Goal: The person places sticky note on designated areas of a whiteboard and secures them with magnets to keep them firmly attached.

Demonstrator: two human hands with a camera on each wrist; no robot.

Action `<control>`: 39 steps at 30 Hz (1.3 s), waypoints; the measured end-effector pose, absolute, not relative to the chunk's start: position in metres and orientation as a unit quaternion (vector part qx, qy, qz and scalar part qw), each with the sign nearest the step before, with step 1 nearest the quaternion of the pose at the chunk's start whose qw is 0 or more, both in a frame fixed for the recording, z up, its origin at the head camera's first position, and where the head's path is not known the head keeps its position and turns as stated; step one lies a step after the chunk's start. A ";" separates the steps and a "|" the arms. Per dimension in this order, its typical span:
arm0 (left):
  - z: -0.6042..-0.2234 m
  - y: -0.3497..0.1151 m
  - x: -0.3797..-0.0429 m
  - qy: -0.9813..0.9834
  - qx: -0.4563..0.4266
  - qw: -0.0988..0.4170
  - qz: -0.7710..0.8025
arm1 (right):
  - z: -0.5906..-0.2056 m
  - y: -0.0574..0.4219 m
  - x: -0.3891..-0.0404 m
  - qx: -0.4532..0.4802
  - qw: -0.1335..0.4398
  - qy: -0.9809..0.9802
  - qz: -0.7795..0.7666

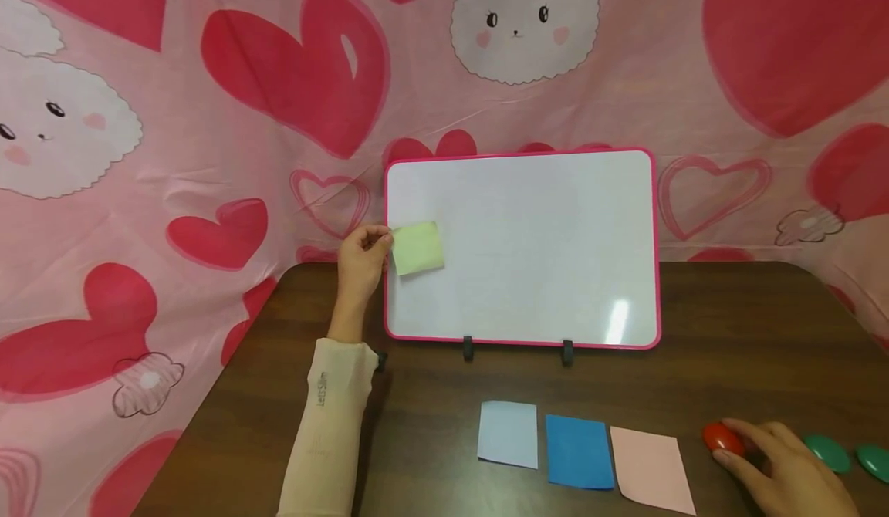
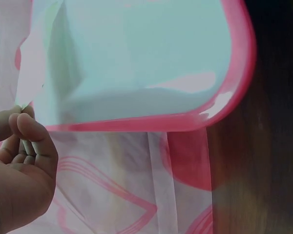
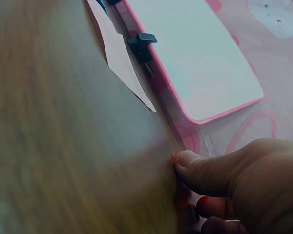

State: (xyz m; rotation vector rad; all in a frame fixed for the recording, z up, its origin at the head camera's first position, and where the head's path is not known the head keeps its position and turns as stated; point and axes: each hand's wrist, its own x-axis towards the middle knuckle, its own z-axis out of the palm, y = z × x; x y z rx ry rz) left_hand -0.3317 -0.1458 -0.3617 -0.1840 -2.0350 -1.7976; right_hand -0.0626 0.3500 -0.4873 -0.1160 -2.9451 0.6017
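Pinching the left edge of a square yellow-green paper note (image 1: pixel 419 248), the left hand (image 1: pixel 361 262) holds it in front of the left side of a rectangular whiteboard with a pink frame (image 1: pixel 535 247). Whether the note's far edge touches the whiteboard, I cannot tell. The right hand (image 1: pixel 799 471) grasps a glossy red round disc (image 1: pixel 724 440) between thumb and finger, nearer the person than the whiteboard and beyond its right corner. Two glossy green oval discs (image 1: pixel 826 454) lie farther right of the whiteboard. Before it, on a dark brown wooden table (image 1: pixel 424 393), a pale blue paper square (image 1: pixel 508 434), a bright blue paper square (image 1: pixel 579 452) and a pale pink paper square (image 1: pixel 653 469) form a row.
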 end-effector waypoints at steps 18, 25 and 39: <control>-0.368 -0.147 -0.353 -0.742 -0.068 0.239 -0.623 | -0.480 0.346 -0.061 -0.041 0.046 -0.977 0.205; -0.367 -0.145 -0.357 -0.754 -0.060 0.249 -0.605 | -0.486 0.350 -0.062 -0.042 0.055 -0.977 0.204; -0.370 -0.139 -0.358 -0.799 -0.088 0.313 -0.505 | -0.484 0.351 -0.066 -0.054 0.000 -0.978 0.204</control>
